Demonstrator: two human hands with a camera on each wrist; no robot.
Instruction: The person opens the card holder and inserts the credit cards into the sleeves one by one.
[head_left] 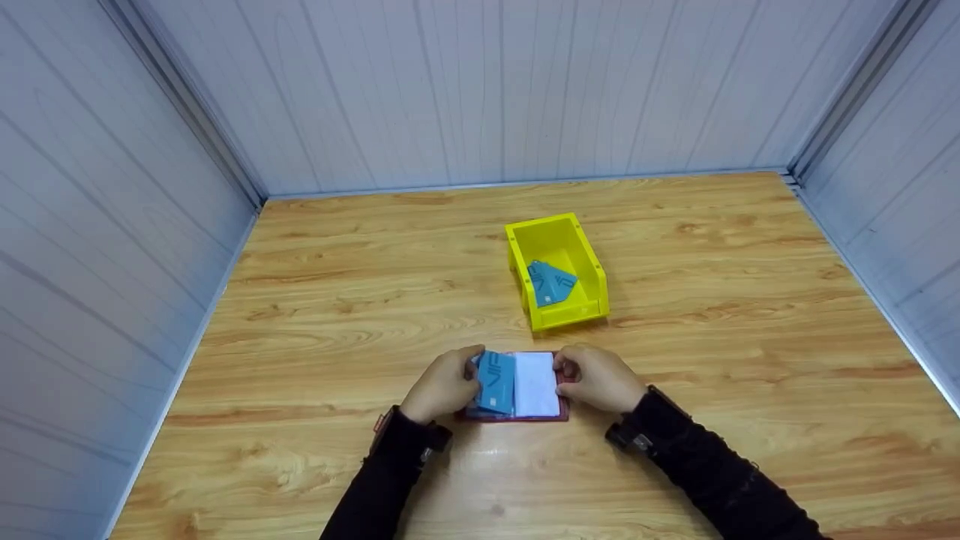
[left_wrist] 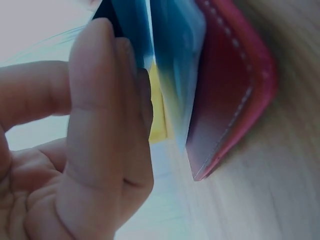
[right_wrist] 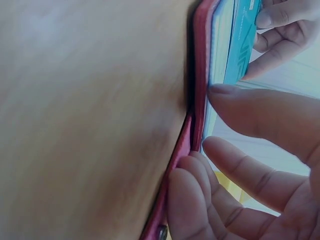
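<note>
A red card holder [left_wrist: 220, 95] with white stitching lies open on the table, with clear sleeves and a white page [head_left: 537, 384] inside. Over its left half, my left hand [head_left: 444, 386] pinches a blue card [head_left: 496, 382] with dark "VIP" lettering by its left edge. The left wrist view shows a blue card in a clear sleeve [left_wrist: 182, 65] beside the fingers. My right hand [head_left: 604, 379] grips the holder's right edge, with the thumb on the inner side and the fingers at a red flap [right_wrist: 170, 185]. A metal snap [right_wrist: 162, 232] shows on that flap.
Just beyond the holder stands a yellow bin [head_left: 570, 321] with its low front towards me. Inside it lie overlapping blue cards [head_left: 553, 285]. The wood-grain table [head_left: 360, 300] is bounded by pale panel walls [head_left: 480, 90] at the back and both sides.
</note>
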